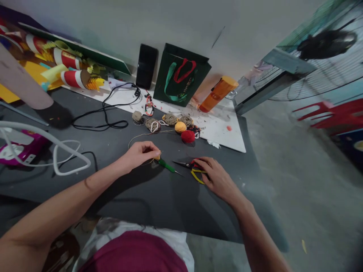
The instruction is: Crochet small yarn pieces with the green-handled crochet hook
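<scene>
Nearest the camera, maroon clothing (133, 252) bulges up over white fabric, cut off by the bottom of the view. Both forearms are also cropped, one at the left side and one at the bottom. The left hand (141, 155) pinches a small yellowish piece (157, 155) between thumb and fingers, which cover most of it. Just beside this piece lies a green-handled hook (166, 165), its thin metal tip aimed right and near; the handle's far end is hard to make out. Thin thread (147, 133) loops from behind the left hand toward a yellow ball (180, 127), beside a red ball (188, 136).

Fingers of the right hand (214, 174) lie over the red and yellow handles of scissors (194, 168), hiding part of them; whether the grip is closed on them, I cannot tell. The blades point left, toward the hook.

Grey tabletop (176, 206) gives open room between the hands and its near edge, and more right of the right hand, up to the right edge. On the far side, a white board (227, 134) limits that room. At left, a white tube (75, 172) and a purple device (18, 151) run out of view.
</scene>
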A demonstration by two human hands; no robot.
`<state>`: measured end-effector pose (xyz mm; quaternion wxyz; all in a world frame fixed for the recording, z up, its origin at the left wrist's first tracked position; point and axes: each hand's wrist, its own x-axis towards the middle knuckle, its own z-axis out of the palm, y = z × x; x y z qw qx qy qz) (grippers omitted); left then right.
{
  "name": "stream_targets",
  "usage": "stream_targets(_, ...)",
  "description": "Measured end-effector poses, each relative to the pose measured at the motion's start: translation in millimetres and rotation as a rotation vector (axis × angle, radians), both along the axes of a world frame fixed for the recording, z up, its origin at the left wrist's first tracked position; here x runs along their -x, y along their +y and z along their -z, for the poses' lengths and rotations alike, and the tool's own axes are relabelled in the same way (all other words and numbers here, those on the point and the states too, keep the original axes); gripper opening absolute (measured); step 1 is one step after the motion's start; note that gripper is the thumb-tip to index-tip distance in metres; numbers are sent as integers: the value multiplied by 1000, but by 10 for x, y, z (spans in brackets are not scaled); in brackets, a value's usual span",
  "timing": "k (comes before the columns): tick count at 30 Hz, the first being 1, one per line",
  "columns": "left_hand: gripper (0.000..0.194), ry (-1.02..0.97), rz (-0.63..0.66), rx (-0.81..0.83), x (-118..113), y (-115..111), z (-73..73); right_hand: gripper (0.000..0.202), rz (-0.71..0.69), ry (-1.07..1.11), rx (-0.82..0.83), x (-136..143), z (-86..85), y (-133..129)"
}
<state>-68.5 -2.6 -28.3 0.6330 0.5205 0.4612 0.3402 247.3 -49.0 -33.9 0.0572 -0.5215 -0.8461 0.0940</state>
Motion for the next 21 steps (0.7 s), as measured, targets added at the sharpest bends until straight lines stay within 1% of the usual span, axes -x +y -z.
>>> stream_targets(4, 22, 68, -11, -74, 16, 22, 10, 58, -7, -19, 40, 23, -24, 8)
stream_targets(8, 21, 53, -28, -96, 29, 46, 29, 55, 14, -17, 80, 8, -15, -29)
stream_targets(10, 21, 33, -30, -92, 30, 54, 42, 55, 15, -26, 74, 11, 4, -48)
stream_targets(12, 21, 18, -36, -78, 32, 60, 47, 58, 36, -34, 63, 13, 12, -56)
stream_targets(14, 20, 9, -47, -53, 35, 64, 38, 63, 76, 24, 87, 1, -6, -62)
stream_targets(15, 19, -4, -50, -35, 37, 65, 27, 64, 106, 93, 120, -8, -25, -70)
stream_targets(17, 18, -52, -52, 19, 42, 68, 1, 62, 188, 325, 231, -11, -82, -113)
stream_targets(19, 16, -122, -50, 92, 45, 70, -24, 61, 302, 645, 385, 41, -146, -202)
stream_targets(20, 16, -155, -51, 132, 44, 71, -33, 63, 353, 816, 478, 99, -173, -263)
stream_targets(21, 15, -185, -53, 173, 43, 72, -38, 66, 366, 983, 557, 183, -194, -330)
